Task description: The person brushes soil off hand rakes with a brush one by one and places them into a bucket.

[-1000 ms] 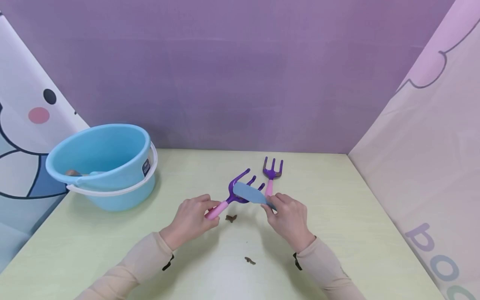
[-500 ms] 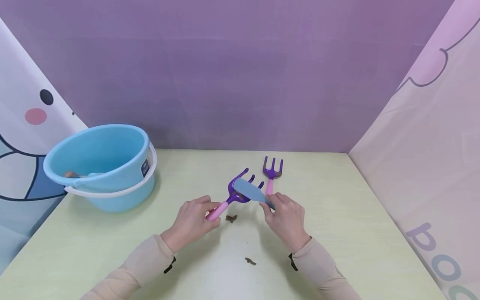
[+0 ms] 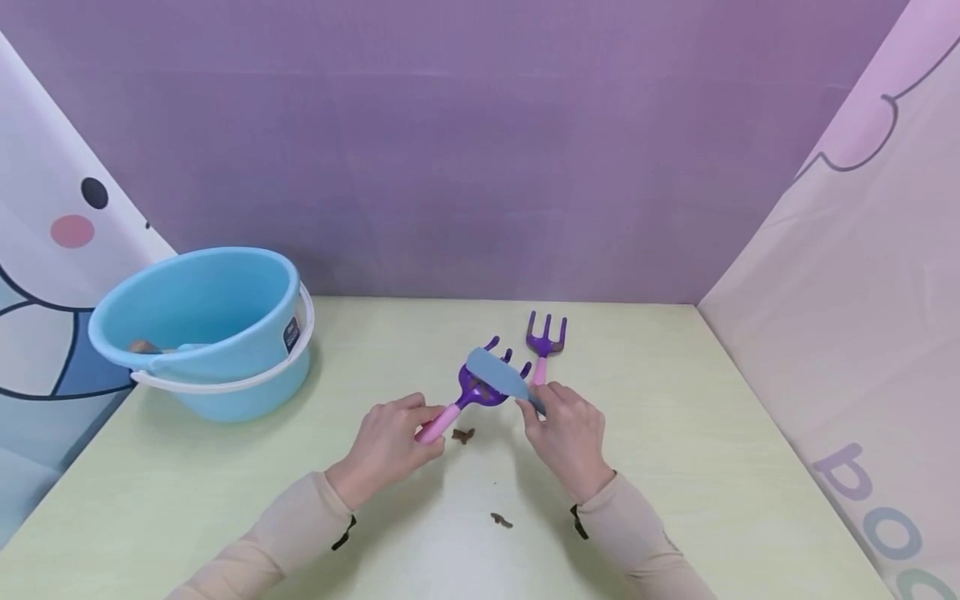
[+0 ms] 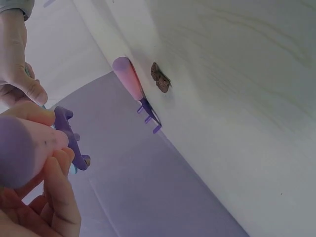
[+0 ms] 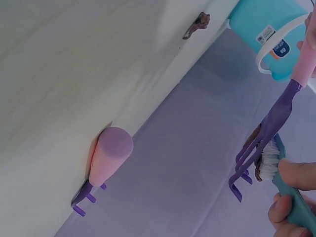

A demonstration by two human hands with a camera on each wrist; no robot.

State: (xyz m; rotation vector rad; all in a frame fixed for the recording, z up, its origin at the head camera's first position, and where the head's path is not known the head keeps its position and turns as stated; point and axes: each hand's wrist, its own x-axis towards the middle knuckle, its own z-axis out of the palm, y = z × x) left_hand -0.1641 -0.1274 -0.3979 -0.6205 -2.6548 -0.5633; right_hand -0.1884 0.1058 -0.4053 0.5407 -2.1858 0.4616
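My left hand (image 3: 393, 437) grips the pink handle of a purple hand rake (image 4: 29, 150), whose hooked tines point away to the upper right. In the right wrist view, brown dirt clings to its head. My right hand (image 3: 568, 432) holds a blue scrubbing brush (image 3: 493, 372) over the rake head, thumb along its handle. White bristles (image 5: 269, 162), seen in the right wrist view, face the dirty side of the tines; from the head view they are hidden beneath the brush's back. Both tools are held above the table.
A second hand rake (image 3: 544, 343) lies behind my right hand, dirt on its tines. Two brown dirt clumps, a nearer one (image 3: 501, 521) and a farther one (image 3: 462, 436), lie on the pale table (image 3: 720, 467). At left stands a light-blue bucket (image 3: 225, 371) with things inside. Fabric walls surround the table.
The brush has shifted slightly along the rake head, toward the upper left, and the right hand has edged left with it. The left hand has moved slightly right, still gripping the rake.
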